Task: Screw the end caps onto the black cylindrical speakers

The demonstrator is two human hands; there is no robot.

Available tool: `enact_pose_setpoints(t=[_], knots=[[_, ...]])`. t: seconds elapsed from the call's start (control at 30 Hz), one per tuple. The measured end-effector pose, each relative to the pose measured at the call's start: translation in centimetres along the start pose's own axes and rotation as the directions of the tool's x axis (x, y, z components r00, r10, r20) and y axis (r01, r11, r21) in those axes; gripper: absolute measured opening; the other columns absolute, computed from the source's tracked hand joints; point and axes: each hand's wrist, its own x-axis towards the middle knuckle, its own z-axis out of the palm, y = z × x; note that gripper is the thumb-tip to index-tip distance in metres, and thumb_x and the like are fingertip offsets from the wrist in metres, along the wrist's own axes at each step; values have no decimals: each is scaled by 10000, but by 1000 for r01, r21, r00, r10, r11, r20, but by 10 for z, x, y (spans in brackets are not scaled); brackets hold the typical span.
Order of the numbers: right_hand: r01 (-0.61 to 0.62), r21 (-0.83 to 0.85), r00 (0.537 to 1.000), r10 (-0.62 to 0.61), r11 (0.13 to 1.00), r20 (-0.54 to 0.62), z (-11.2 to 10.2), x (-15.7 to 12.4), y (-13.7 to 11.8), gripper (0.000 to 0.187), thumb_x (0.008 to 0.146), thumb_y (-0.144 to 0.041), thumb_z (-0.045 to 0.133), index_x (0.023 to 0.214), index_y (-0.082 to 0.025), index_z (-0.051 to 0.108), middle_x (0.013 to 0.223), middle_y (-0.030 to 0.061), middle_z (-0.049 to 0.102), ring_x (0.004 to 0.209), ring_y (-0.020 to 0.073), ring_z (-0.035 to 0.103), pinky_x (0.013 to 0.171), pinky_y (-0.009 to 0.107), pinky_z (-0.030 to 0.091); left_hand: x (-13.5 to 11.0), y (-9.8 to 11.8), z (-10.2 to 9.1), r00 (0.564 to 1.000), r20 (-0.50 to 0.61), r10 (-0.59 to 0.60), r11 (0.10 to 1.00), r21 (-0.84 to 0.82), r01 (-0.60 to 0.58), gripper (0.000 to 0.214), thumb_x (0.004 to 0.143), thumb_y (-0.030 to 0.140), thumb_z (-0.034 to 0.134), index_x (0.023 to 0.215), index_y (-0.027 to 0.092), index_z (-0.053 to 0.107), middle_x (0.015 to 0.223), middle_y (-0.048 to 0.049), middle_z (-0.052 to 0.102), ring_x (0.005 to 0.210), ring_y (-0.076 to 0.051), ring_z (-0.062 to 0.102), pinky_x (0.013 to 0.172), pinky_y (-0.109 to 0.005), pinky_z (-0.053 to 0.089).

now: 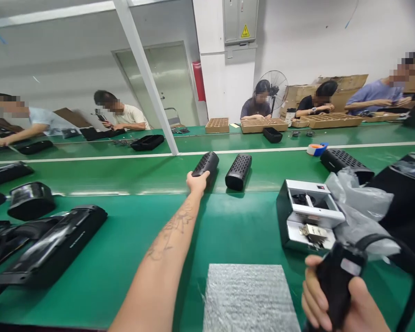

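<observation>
My left hand (198, 182) reaches far forward, its fingers wrapped around the near end of a black perforated speaker housing (207, 163). Just right of it lies a second black perforated housing (238, 172), untouched. At the lower right, my right hand (335, 295) grips a black corded electric screwdriver (342, 276); its cable leaves the top end and loops down to the right. The tool's lower end is out of sight. Beyond the screwdriver stands a white and black screw feeder (311, 214). A silvery foam pad (249, 297) lies between my arms.
Black housings and covers (55, 249) crowd the left of the green bench. Clear plastic bags (359, 198), another perforated housing (346, 162) and a tape roll (316, 149) are at the right. Several co-workers sit across the line behind compartment trays (264, 125). A white post (147, 76) rises ahead.
</observation>
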Motion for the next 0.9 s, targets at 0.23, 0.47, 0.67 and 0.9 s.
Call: enact_pose_setpoints(t=[0.23, 0.47, 0.67, 0.9], knots=[[643, -502, 616, -780, 579, -111, 36, 35, -90, 768, 754, -930, 958, 1038, -233, 808, 637, -16, 651, 460, 194, 594, 469, 357, 565, -92, -56, -141, 965, 148, 218, 972, -127, -200, 882, 738, 443, 1022, 1544, 231, 733, 1453, -133, 802, 1351, -376, 784, 1297, -557, 604], [757, -551, 466, -882, 351, 78, 50, 80, -115, 387, 966, -612, 921, 1039, -266, 764, 644, -37, 676, 481, 202, 625, 531, 373, 562, -206, -105, -244, 606, 579, 546, 784, -97, -613, 904, 769, 391, 1006, 1624, 355, 717, 1558, -115, 780, 1351, -413, 822, 1137, -599, 734], [711, -605, 555, -815, 358, 169, 43, 92, -102, 408, 994, -607, 910, 956, -241, 734, 620, -33, 679, 469, 198, 621, 531, 359, 546, -249, -103, -238, 401, 741, 539, 741, -192, -643, 1029, 738, 251, 1017, 1683, 384, 633, 1704, -111, 684, 1522, -418, 742, 1268, -578, 661], [711, -564, 595, -786, 419, 167, 68, 43, -104, 370, 1007, -576, 896, 1083, -240, 764, 656, -35, 683, 506, 179, 633, 538, 329, 560, -265, -126, -226, 419, 691, 589, 744, -262, -614, 1118, 814, 286, 973, 1795, 337, 438, 1803, -190, 521, 1669, -463, 578, 1378, -686, 526]])
